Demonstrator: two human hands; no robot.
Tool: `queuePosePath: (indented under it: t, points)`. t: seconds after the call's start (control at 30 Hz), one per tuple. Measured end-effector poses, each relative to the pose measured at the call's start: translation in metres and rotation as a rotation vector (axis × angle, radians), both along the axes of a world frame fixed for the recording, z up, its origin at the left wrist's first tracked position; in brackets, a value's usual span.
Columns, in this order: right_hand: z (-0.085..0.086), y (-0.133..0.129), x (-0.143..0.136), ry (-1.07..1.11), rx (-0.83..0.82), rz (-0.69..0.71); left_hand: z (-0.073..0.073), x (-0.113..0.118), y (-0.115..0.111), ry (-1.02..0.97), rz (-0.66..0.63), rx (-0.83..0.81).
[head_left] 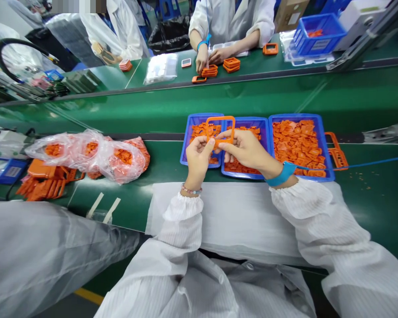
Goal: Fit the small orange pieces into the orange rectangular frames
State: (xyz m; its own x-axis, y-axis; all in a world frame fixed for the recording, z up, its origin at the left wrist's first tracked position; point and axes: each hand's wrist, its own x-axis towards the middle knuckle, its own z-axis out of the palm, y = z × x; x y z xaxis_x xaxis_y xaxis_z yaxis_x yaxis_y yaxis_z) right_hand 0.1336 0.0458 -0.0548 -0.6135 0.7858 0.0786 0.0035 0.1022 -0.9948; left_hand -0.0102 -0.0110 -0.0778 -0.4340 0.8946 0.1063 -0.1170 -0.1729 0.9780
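Left hand (198,154): I'm watching it pointing forward, thumb and fingers pinching the lower left of an orange rectangular frame (220,118).
Right hand (248,148): it's slanting in from the right, fingers curling round the same frame's lower right; both hands are working close together, clamped on the one piece.
Frame position: it's standing roughly upright in the grip, hanging over the left bin (185,143) and middle bin (242,176), partly blocking my view of them.
Right bin (313,178): it's sitting alongside, brimming with small orange parts (296,143).
Wrists: a beaded bracelet (190,191) is circling the left; a blue strap (280,175) is wrapping the right, its thin cord (371,163) trailing rightward.
Bench: a white sheet (245,212) is lying flat on smooth green; crinkled clear bags (128,161) are slumping at left, holding orange pieces.
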Motion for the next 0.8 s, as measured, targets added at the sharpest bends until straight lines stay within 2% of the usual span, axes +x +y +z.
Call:
queuePosePath:
  t: [0.23,0.33,0.5,0.8]
  points:
    - [0.001,-0.008,-0.002,-0.059,0.117,-0.073,0.005,0.001,-0.003,0.005,-0.023,0.005]
    - [0.002,-0.011,-0.003,-0.025,0.096,-0.087,0.01,0.001,-0.006,-0.012,-0.014,0.006]
    - [0.008,-0.014,-0.001,-0.001,0.008,-0.014,0.013,-0.004,-0.009,-0.104,-0.079,0.025]
    - [0.021,-0.027,0.0,-0.086,0.104,-0.082,0.011,-0.004,-0.009,-0.243,-0.165,-0.049]
